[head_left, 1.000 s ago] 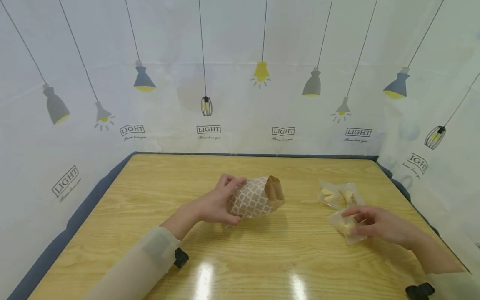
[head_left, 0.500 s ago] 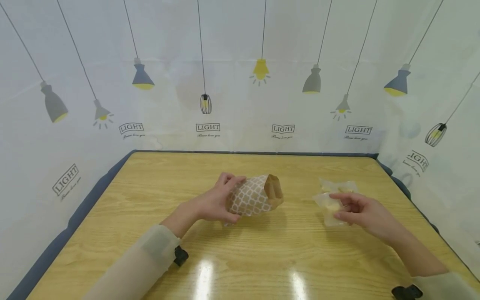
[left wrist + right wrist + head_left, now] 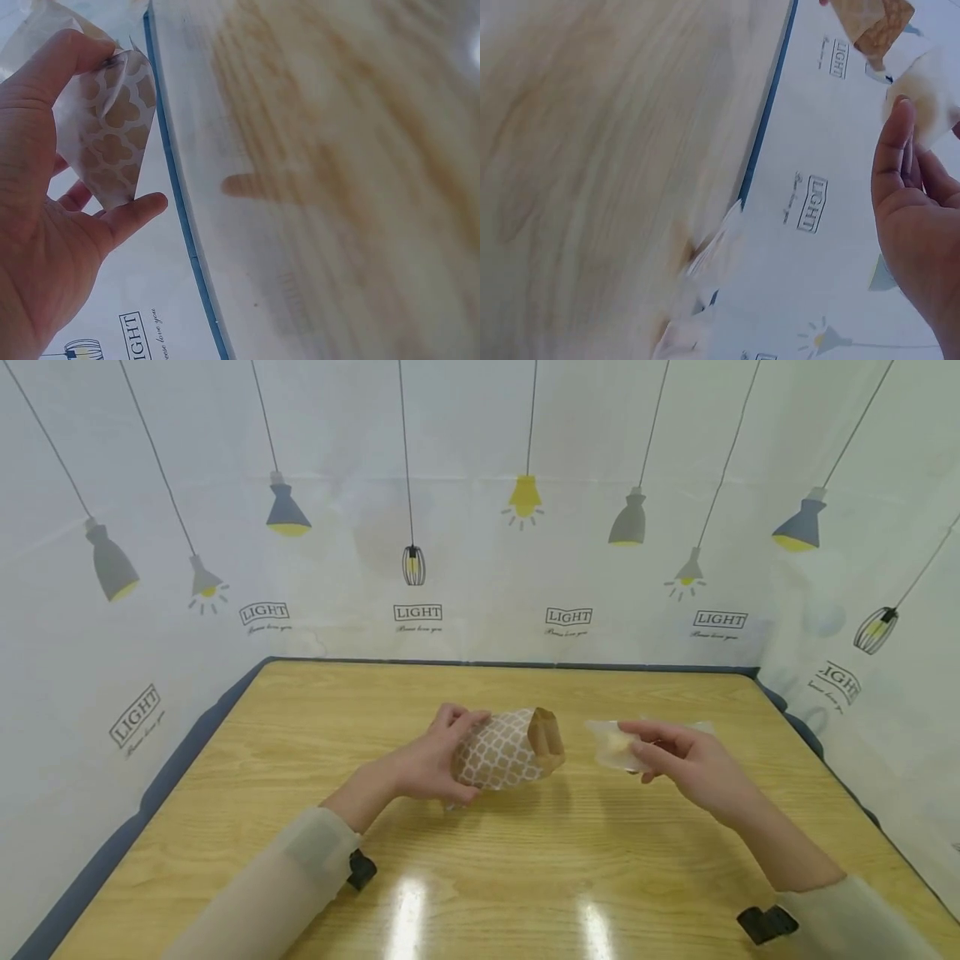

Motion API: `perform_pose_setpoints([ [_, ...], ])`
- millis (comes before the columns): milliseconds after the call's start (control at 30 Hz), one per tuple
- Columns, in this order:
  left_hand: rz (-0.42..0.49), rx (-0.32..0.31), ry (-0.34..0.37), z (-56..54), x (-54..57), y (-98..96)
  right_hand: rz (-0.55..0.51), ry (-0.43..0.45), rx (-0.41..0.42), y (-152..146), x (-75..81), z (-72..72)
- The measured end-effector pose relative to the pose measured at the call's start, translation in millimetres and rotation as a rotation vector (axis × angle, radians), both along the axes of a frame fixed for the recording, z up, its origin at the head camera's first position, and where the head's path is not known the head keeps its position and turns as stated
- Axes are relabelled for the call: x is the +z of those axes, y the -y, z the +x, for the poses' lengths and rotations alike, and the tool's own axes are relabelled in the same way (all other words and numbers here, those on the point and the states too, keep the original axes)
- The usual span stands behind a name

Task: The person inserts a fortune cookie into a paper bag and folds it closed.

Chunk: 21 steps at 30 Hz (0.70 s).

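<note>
My left hand point(image 3: 431, 770) grips a brown paper bag point(image 3: 501, 753) with a white lattice pattern, tilted on its side above the table. The bag's mouth faces right and gapes; its inside is mostly hidden. In the left wrist view, thumb and fingers hold the bag's closed end point(image 3: 112, 142). My right hand point(image 3: 701, 768) pinches what looks like a fortune cookie in a clear wrapper point(image 3: 617, 746), a short way right of the bag's mouth. The right wrist view shows that wrapped cookie point(image 3: 922, 97) between thumb and fingers, apart from the bag point(image 3: 885, 34).
Behind the right hand, a wrapper edge point(image 3: 705, 726) of the remaining wrapped cookies peeks out. The right wrist view shows two wrapped packets point(image 3: 718, 251) on the table. A wood-grain table point(image 3: 480, 860) meets a white printed curtain point(image 3: 480, 568) at the back.
My right hand has lifted the wrapped fortune cookie off the table and carried it left and away from me, toward the bag's mouth. The left hand and bag have stayed nearly still.
</note>
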<state>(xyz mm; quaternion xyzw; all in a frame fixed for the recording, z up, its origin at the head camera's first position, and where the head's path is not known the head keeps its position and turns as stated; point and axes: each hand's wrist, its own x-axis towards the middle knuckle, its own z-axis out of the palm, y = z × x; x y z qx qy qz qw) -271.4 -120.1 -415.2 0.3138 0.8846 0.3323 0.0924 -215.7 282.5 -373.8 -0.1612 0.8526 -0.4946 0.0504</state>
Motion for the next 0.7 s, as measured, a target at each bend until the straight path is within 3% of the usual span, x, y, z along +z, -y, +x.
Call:
perform_pose_setpoints([
  [167, -0.004, 0.004, 0.009, 1.0, 1.1, -0.9, 0.029, -0.006, 0.028, 19.9, 6.1, -4.9],
  [367, -0.012, 0.001, 0.006, 0.3, 2.5, -1.6, -0.006, 0.037, 0.051, 38.5, 11.8, -13.6],
  [700, 0.003, -0.032, 0.012, -1.9, -0.1, -3.1, 0.058, 0.014, 0.034, 56.4, 14.4, -25.0],
])
